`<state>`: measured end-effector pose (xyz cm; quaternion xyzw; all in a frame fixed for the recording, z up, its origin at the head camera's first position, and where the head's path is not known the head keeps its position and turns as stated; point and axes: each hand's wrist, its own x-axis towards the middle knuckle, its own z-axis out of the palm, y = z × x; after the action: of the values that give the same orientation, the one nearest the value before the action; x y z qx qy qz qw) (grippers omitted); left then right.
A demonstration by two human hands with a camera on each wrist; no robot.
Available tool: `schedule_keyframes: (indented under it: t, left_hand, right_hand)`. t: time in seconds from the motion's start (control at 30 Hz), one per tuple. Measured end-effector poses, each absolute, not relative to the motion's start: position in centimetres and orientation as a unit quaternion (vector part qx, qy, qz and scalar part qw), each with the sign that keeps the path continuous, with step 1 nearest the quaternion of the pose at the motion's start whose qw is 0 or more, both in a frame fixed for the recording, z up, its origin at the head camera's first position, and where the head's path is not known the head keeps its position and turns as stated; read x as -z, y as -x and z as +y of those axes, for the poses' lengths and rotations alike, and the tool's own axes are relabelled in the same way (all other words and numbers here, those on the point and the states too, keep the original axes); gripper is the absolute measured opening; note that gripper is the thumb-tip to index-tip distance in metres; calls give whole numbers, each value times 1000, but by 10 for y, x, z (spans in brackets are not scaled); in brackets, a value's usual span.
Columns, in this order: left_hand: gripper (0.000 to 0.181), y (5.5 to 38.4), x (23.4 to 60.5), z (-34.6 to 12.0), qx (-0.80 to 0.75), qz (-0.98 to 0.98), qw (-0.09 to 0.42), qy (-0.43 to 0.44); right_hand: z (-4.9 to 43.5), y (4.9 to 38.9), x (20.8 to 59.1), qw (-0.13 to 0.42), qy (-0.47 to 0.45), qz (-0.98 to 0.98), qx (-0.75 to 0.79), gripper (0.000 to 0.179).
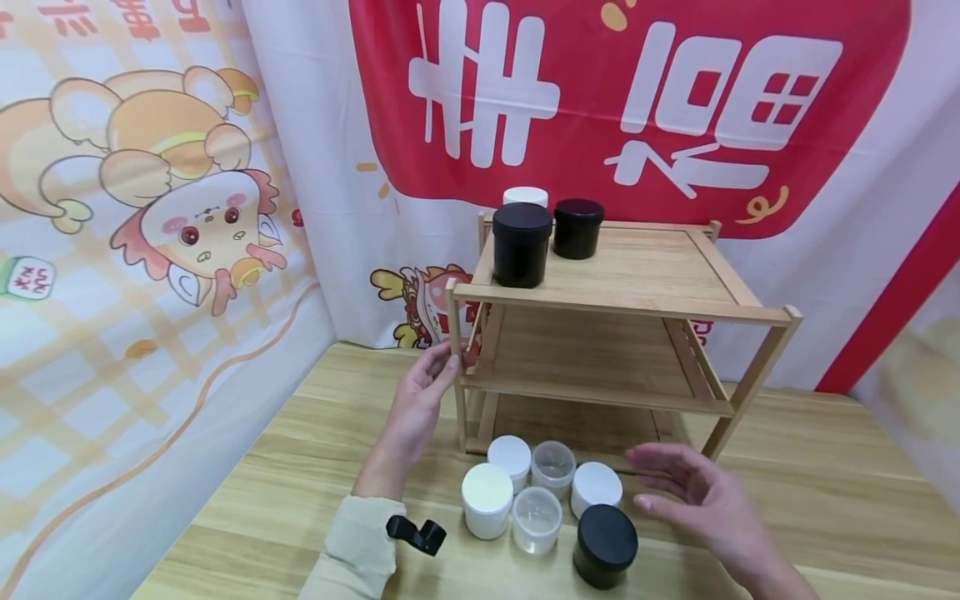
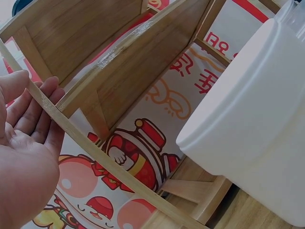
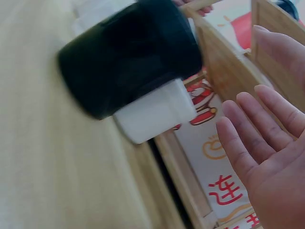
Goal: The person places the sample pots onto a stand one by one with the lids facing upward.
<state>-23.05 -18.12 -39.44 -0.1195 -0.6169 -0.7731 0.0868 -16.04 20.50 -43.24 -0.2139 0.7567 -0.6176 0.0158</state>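
At the three-tier wooden shelf (image 1: 600, 400), my left hand (image 1: 423, 392) grips the front left post. In the left wrist view the thumb lies on one side of this post (image 2: 109, 164) and the fingers (image 2: 40, 117) reach behind it. My right hand (image 1: 693, 500) hovers in front of the shelf with parted fingers and nothing in it. Nearest to it are a white-lidded jar (image 1: 596, 490) and a black jar (image 1: 606, 546). The right wrist view shows its palm and spread fingers (image 3: 248, 138) beside the shelf.
Two white jars (image 1: 487, 500) and two clear jars (image 1: 537, 518) stand between the hands on the wooden table (image 1: 277, 492). Two black jars (image 1: 521, 246) and a white-lidded one (image 1: 525, 196) are at the left of the top tier. Printed curtains (image 1: 300, 167) hang behind.
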Motion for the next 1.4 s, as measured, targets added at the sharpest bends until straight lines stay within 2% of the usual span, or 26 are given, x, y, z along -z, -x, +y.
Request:
schedule_keyframes:
  t: [0.17,0.47,1.03,1.2,1.4]
  left_hand:
    - [44,230,394,-181,771,-619,89,119]
    - [44,230,394,-181,767,-626,83,119]
    - [46,231,395,-181,767,-625,85,118]
    - [45,230,395,-180,769,-623,87,119]
    - [46,229,394,-180,771,-620,88,117]
  right_hand:
    - [202,159,443,18,246,758,604,55]
    - [207,153,447,81,216,775,588,60]
    - [205,148,452,44,217,796,563,56]
    - [204,147,453,47,206,807,551,54]
    - [204,148,457,54,240,796,553,53]
